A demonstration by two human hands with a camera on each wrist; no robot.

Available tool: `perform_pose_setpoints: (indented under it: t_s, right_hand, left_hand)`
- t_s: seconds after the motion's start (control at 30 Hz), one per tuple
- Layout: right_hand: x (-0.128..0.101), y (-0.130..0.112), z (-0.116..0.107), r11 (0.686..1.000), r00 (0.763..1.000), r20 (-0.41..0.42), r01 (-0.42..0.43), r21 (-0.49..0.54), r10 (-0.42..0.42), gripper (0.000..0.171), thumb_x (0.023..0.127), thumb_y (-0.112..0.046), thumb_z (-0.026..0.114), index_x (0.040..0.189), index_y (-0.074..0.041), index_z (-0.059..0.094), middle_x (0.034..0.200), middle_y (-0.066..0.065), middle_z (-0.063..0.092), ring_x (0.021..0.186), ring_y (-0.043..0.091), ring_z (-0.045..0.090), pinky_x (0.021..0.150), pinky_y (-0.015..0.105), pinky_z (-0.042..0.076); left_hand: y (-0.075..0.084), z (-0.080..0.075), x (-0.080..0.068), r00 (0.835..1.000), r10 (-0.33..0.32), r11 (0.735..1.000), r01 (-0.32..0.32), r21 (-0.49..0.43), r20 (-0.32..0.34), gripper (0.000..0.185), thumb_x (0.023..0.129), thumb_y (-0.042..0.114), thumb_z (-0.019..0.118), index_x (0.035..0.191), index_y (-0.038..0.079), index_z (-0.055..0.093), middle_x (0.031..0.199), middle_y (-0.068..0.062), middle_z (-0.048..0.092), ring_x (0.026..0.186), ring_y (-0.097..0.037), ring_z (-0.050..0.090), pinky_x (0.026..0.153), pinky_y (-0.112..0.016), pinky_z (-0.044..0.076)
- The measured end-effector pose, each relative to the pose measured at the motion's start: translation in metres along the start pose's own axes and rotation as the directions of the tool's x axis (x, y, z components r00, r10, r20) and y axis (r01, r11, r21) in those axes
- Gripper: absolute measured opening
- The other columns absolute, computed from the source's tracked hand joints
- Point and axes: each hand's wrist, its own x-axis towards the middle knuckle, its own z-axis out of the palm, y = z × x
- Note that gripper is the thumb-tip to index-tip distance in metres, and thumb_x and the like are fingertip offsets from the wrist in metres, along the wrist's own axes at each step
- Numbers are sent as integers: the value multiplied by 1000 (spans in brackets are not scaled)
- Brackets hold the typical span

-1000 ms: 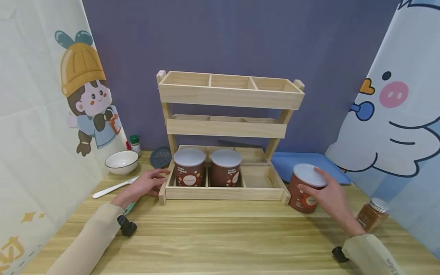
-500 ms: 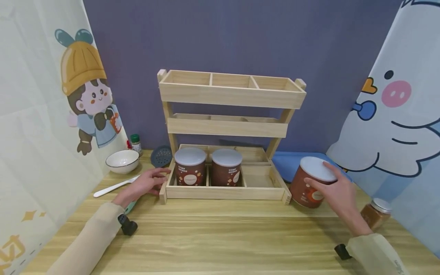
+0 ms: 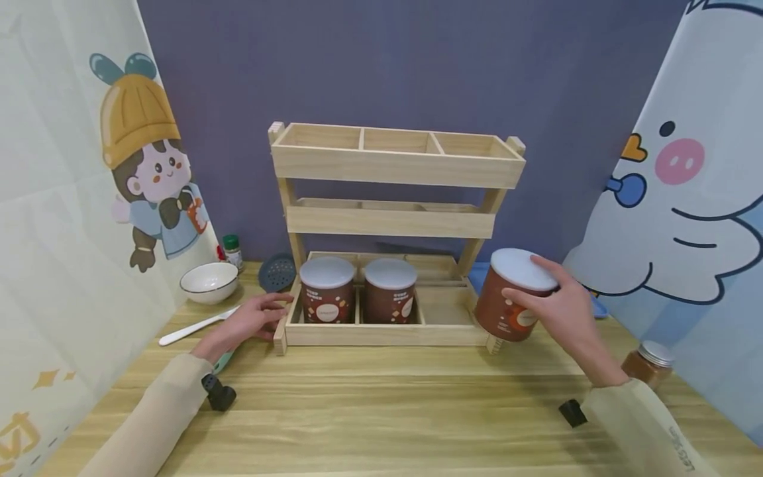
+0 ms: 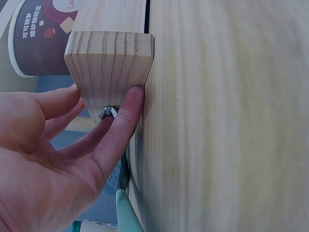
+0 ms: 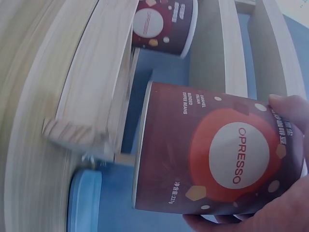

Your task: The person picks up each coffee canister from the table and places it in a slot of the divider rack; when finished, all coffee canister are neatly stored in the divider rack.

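My right hand (image 3: 563,308) grips a brown coffee can (image 3: 507,311) by its upper part, near the white lid. The can is raised off the table and slightly tilted, overlapping the right front corner of a wooden rack (image 3: 387,336). Its label reads OPRESSO in the right wrist view. Two similar cans, a left one (image 3: 327,301) and a middle one (image 3: 390,301), stand in the rack's bottom front compartments; the right compartment (image 3: 447,308) holds nothing. My left hand (image 3: 253,319) touches the rack's left front foot with fairly straight fingers, by a wing nut (image 4: 108,112).
Left of the rack are a white bowl (image 3: 210,281), a white-handled utensil (image 3: 191,332), a dark perforated utensil (image 3: 277,273) and a green-capped jar (image 3: 232,252). To the right lie a blue tray (image 3: 599,307) and a silver-lidded jar (image 3: 648,364).
The right hand has lifted the coffee can off the table and carried it left, up to the rack's right front corner. The left hand has stayed at the rack's left foot.
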Motion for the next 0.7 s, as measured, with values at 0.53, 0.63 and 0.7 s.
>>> perform_pose_setpoints:
  t_s: [0.53,0.63,0.7]
  right_hand:
    - [34,-13,76,998,998,-49,29,58,-26,92,77,-58,83,154,-22,46,142,24,52,117,42,56,83,55,52]
    - [38,-9,88,997,999,-43,26,74,-23,93,77,-58,84,154,-21,46,141,22,53,116,40,57,82,54,53]
    - [40,-7,95,997,999,-47,28,76,-25,93,76,-58,84,153,-21,47,140,22,55,115,39,58,81,53,53]
  left_hand:
    - [-4,0,-3,1000,-6,1000,6,6,-12,49,108,13,47,153,-3,35,123,-27,63,96,-24,68,75,-39,58]
    - [-3,0,-3,1000,-9,1000,9,7,-14,49,108,12,46,153,-4,34,123,-27,63,96,-24,69,75,-39,58]
    - [-3,1,-2,1000,-10,1000,10,4,-16,49,108,12,46,153,-4,35,122,-27,63,95,-23,69,74,-38,58]
